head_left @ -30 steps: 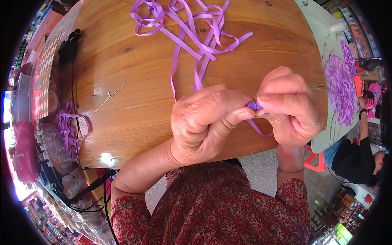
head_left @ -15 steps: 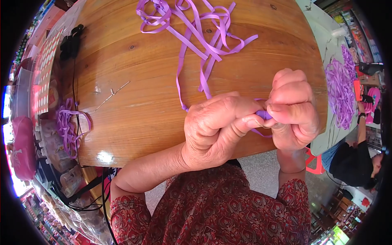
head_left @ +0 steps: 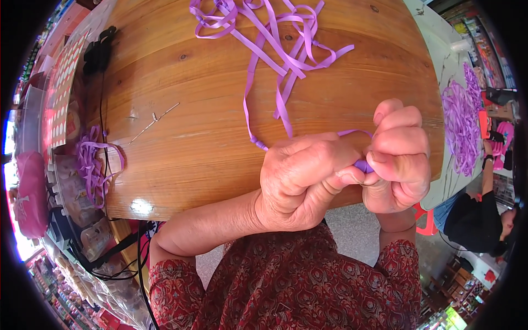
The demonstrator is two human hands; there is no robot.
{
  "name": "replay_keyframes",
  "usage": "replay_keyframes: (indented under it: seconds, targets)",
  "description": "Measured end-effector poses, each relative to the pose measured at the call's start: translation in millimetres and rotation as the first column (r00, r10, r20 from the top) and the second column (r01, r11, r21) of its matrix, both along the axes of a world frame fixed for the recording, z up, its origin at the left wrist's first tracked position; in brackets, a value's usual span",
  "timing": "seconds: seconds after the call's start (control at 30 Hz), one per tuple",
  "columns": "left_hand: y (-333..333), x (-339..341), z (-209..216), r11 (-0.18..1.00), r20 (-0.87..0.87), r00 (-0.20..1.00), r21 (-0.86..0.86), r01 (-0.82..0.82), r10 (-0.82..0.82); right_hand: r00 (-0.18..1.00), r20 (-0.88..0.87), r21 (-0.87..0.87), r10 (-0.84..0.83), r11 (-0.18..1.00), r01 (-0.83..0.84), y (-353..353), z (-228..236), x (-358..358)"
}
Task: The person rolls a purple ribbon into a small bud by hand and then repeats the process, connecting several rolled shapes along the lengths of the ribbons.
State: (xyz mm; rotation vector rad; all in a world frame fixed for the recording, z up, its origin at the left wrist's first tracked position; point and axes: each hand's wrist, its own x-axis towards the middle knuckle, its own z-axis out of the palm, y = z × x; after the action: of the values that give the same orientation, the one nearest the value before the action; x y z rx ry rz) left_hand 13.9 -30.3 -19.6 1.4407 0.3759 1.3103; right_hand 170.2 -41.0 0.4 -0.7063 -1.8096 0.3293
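My left hand (head_left: 308,184) and my right hand (head_left: 400,159) meet above the near right part of the wooden table. Both pinch a purple ribbon (head_left: 363,165), which is bunched into a small roll or knot between the thumbs and forefingers. A loop of it arches behind the fingers; my hands hide the rest. Past my left hand a strand with a small knot (head_left: 257,142) runs out toward a loose tangle of purple ribbon (head_left: 280,49) at the table's far side.
A thin metal tool (head_left: 155,119) lies on the wooden table (head_left: 192,159). More purple ribbon (head_left: 91,165) hangs at the left edge by a black cable. Another ribbon heap (head_left: 461,129) rests on a pale side table at right, where a person in black (head_left: 476,220) sits.
Both hands keep their pinch on the ribbon and stand slightly lower and farther right in view. The ribbon loop behind the fingers now arches higher.
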Motion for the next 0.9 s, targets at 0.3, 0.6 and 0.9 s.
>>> replay_keyframes:
  seconds: [0.3, 0.6, 0.9]
  targets:
    - [8.4, 2.1, -5.9, 0.970, -0.016, 0.997, -0.232, 0.070, -0.076, 0.989, -0.080, -0.123, 0.120, 0.984, -0.130, 21.9, -7.3, 14.2]
    - [13.4, -4.0, -1.8, 0.821, 0.264, 0.940, -0.471, 0.322, -0.217, 0.882, -0.443, -0.398, 0.164, 0.845, -0.357, 16.2, -10.7, 11.2]
    - [19.0, -0.8, -2.7, 0.878, 0.193, 0.963, -0.407, 0.253, -0.188, 0.940, -0.332, -0.446, 0.073, 0.866, -0.225, 14.3, -4.2, 10.5]
